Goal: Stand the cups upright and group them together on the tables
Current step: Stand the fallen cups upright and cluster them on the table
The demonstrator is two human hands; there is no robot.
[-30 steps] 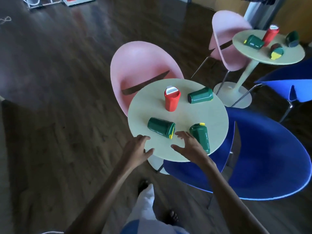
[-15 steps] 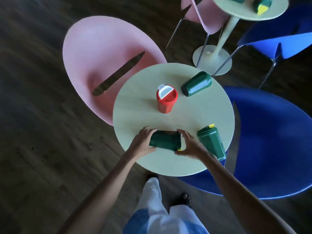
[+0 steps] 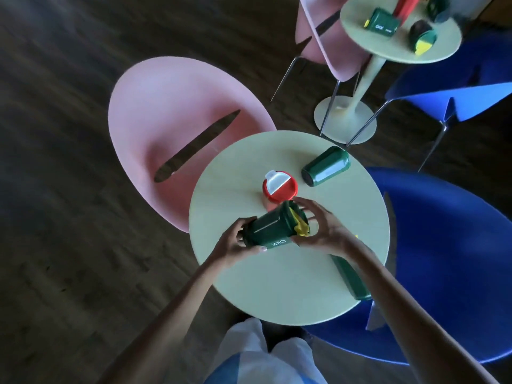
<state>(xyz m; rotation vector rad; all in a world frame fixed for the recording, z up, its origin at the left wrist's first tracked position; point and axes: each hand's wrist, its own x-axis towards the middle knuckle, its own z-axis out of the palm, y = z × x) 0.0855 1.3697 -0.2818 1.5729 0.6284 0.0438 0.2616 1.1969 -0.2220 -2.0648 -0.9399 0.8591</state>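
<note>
A dark green cup with a yellow lid [image 3: 273,230] is lifted off the near round table [image 3: 235,173] and tilted, lid end up to the right. My left hand [image 3: 237,243] grips its base and my right hand [image 3: 322,230] holds its lid end. A red cup with a white flap [image 3: 279,187] stands upright just behind it. Another green cup [image 3: 325,166] lies on its side at the far right of the table. A third green cup [image 3: 350,278] lies on its side at the right edge, partly hidden by my right forearm.
A pink chair [image 3: 171,112] stands left of the near table and a blue chair [image 3: 448,259] on its right. A second round table [image 3: 443,48] at the top right carries several cups, green ones on their sides. Another pink chair and blue chair flank it.
Both hands closed on the green cup that lay near the front edge and raised it, tilting its lid end upward beside the red cup. The camera has tilted further down.
</note>
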